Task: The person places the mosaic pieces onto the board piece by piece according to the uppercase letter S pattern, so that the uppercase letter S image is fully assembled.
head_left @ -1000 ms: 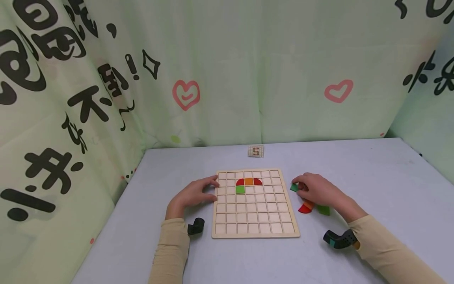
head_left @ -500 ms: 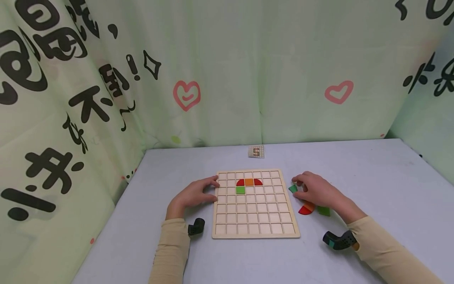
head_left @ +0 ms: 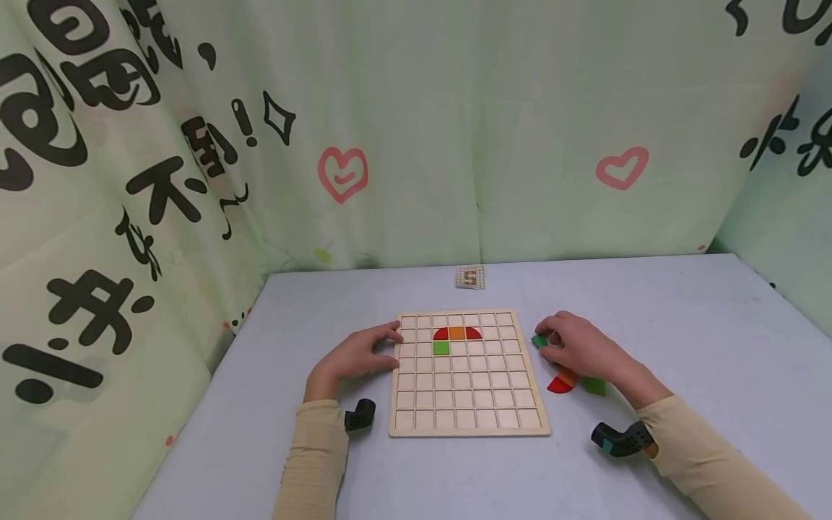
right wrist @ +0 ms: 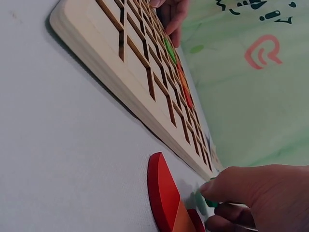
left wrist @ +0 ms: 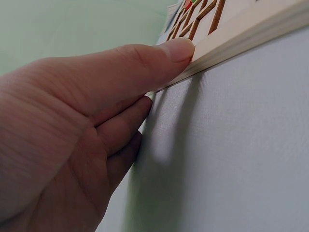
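A wooden grid board (head_left: 460, 380) lies flat on the table. In its upper rows sit a red rounded tile (head_left: 441, 334), an orange square tile (head_left: 456, 333), another red rounded tile (head_left: 474, 334) and a bright green square tile (head_left: 441, 348). My left hand (head_left: 353, 359) touches the board's left edge, its thumb tip on the rim in the left wrist view and its fingers extended. Off the board's right side, my right hand (head_left: 581, 348) pinches a darker green tile (head_left: 539, 341) between thumb and fingers; the hand covers part of that tile.
Beside the right hand lie a loose red rounded tile (head_left: 560, 386), an orange tile (head_left: 568, 375) and a green tile (head_left: 594, 386). A small printed card (head_left: 470, 277) lies behind the board, near the table's back edge. A pale green curtain (head_left: 481, 130) hangs behind the table.
In the right hand the green tile turns a little between the fingers, and the hand has risen very slightly. The left hand and the board stay where they were.
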### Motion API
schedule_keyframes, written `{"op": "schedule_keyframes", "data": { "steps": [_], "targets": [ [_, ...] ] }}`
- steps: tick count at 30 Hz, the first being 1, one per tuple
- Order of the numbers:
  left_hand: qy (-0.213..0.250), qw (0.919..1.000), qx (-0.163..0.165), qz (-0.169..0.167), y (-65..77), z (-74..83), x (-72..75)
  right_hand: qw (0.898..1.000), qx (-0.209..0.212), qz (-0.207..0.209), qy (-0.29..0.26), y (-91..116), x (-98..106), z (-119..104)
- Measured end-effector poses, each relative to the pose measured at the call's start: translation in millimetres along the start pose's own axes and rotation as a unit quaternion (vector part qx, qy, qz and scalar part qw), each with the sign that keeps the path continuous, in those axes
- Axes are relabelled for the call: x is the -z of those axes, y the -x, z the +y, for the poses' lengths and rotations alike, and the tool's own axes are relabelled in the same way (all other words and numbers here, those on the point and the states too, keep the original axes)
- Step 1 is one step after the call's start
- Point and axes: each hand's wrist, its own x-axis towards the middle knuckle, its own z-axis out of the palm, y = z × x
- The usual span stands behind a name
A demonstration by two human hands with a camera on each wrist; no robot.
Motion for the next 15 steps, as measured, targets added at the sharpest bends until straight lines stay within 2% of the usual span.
{"op": "schedule_keyframes", "data": {
  "steps": [8,15],
  "targets": [
    [-0.004,1.0,0.001,0.002,-0.1,0.6,-0.1,1.0,0.005,0.002,-0.015,-0.6,3.2,3.1],
    [-0.007,1.0,-0.004,0.0,-0.3,-1.1,0.0,0.999,0.051,0.004,-0.011,0.3,2.9,3.0]
  ]
}}
